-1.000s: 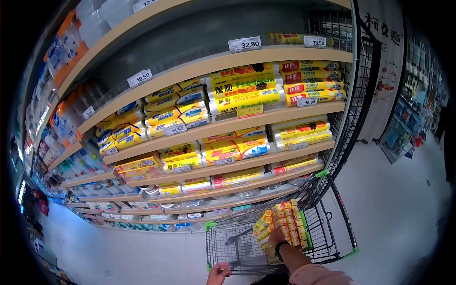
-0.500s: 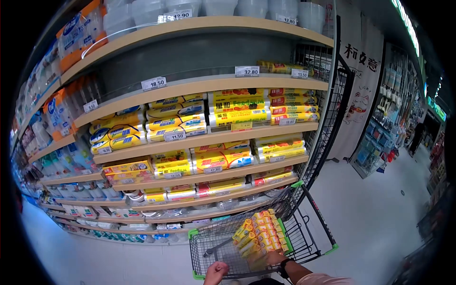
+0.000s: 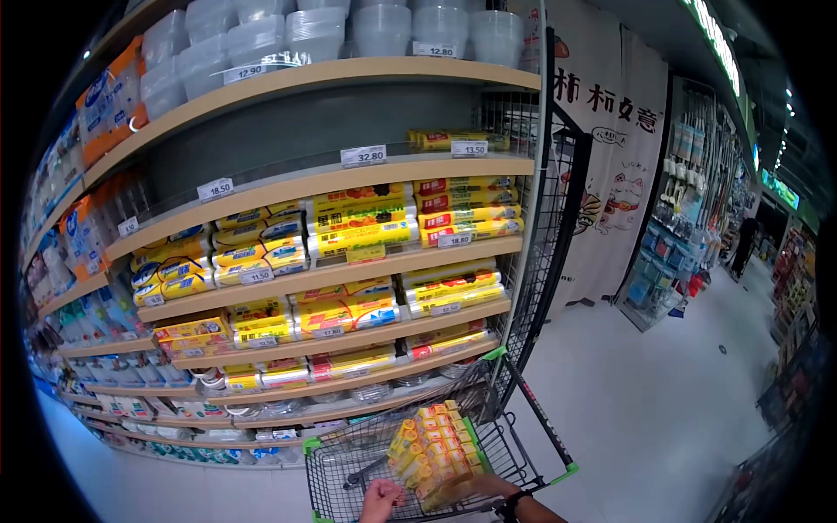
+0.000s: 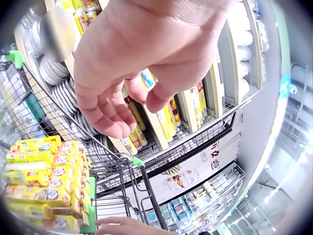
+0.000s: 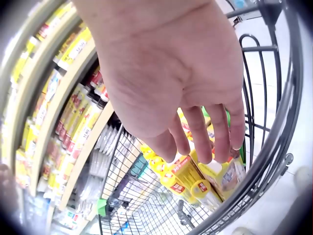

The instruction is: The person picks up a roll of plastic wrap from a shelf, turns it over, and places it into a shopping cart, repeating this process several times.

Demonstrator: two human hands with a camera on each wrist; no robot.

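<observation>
A pile of yellow boxes (image 3: 446,436) and yellow rolls (image 3: 413,462) lies in a wire shopping cart (image 3: 331,479). My right hand (image 3: 475,488) is at the near end of the pile, slightly blurred. In the right wrist view that right hand (image 5: 171,83) hangs palm toward the camera, its fingers extended over the yellow packages (image 5: 210,181) and gripping none. To the left of the pile, my left hand (image 3: 382,499) hovers at the near part of the cart. The left wrist view shows this left hand (image 4: 146,63) with fingers loosely bent and nothing between them.
Beyond the cart stands a curved store shelf (image 3: 349,261) stocked with yellow rolls and boxes (image 3: 362,231). Clear plastic tubs (image 3: 384,30) line its upper tier. To the right are a black wire rack (image 3: 558,192), a printed curtain (image 3: 610,166) and pale floor (image 3: 645,392).
The head view has swung right and up, so shelf and cart appear further left and lower. My right hand slid from atop the pile to its near end; my left hand came closer to it.
</observation>
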